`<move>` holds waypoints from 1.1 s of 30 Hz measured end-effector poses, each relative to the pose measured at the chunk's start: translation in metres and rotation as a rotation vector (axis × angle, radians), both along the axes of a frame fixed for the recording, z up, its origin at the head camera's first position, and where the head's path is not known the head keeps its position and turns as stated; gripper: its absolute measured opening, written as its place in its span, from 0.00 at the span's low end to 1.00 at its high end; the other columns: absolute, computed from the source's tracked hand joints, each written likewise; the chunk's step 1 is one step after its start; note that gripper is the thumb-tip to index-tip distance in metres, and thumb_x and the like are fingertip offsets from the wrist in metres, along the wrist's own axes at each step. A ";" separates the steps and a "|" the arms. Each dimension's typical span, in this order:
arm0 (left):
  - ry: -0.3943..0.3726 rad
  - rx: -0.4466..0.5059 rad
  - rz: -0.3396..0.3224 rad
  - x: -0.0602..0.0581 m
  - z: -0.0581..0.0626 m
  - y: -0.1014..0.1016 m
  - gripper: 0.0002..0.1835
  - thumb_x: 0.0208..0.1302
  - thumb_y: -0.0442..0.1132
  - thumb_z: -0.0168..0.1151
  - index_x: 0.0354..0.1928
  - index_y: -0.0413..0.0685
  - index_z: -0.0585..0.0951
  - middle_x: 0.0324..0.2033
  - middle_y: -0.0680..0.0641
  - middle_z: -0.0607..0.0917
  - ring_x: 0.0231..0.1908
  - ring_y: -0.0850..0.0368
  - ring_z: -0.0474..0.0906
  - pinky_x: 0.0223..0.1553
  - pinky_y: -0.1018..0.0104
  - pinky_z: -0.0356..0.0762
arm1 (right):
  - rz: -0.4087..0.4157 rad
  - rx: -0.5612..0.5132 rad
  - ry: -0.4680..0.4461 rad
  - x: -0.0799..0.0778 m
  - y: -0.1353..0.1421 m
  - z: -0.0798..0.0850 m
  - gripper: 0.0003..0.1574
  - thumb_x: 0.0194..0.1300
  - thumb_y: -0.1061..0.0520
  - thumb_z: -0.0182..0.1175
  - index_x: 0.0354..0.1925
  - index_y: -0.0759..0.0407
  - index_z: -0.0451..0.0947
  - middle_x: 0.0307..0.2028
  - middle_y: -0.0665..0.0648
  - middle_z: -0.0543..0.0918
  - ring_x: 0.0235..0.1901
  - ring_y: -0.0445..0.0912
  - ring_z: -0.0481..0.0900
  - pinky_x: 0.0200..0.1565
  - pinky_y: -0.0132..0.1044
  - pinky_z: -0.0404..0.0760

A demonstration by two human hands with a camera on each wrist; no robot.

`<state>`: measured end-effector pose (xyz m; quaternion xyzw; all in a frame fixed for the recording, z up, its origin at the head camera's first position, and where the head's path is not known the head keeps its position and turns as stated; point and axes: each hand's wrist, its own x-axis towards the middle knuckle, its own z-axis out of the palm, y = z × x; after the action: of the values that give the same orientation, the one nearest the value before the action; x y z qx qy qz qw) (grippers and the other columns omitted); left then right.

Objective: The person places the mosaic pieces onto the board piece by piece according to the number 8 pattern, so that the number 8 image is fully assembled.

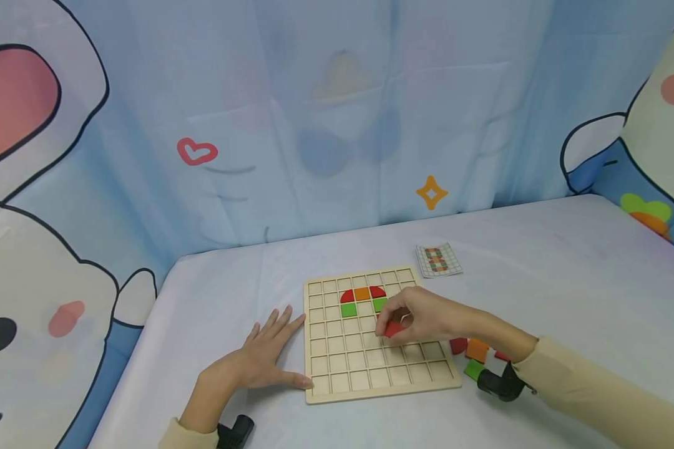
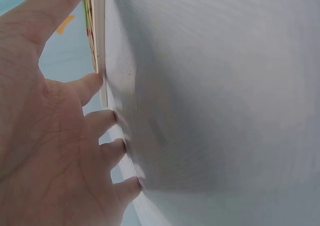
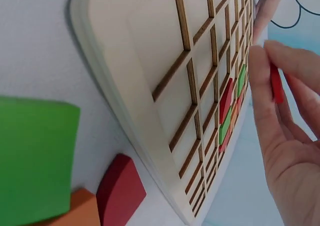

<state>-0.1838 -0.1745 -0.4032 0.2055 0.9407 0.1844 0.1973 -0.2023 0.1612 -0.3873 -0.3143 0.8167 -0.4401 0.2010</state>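
Observation:
A light wooden grid board [image 1: 382, 394] lies on the white table. In its upper rows sit red curved-edge tiles [image 1: 377, 291], an orange square [image 1: 362, 294] and green squares [image 1: 349, 309]. My right hand [image 1: 427, 315] pinches a red tile [image 1: 393, 328] between thumb and fingers, above the middle of the board. Another red tile [image 3: 226, 101], laid in the grid beside a green one, shows in the right wrist view. My left hand [image 1: 261, 358] rests with spread fingers at the board's left edge, its thumb touching the lower left corner.
Loose tiles lie right of the board under my right forearm: a green one [image 1: 474, 369], an orange one [image 1: 477, 350] and red ones [image 1: 458, 345]. A pattern card [image 1: 439, 260] lies beyond the upper right corner. Behind the table hangs a blue cartoon curtain [image 1: 326, 125].

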 end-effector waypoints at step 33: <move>-0.012 0.000 0.005 -0.002 -0.003 -0.001 0.63 0.54 0.66 0.77 0.85 0.56 0.53 0.84 0.45 0.45 0.83 0.43 0.35 0.81 0.39 0.35 | -0.013 0.050 0.059 -0.003 -0.011 -0.002 0.07 0.63 0.66 0.72 0.37 0.57 0.85 0.29 0.48 0.80 0.33 0.43 0.77 0.37 0.30 0.82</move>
<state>-0.1855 -0.1758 -0.4064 0.2021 0.9399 0.1859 0.2027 -0.2051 0.1500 -0.3898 -0.3166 0.8351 -0.4114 0.1817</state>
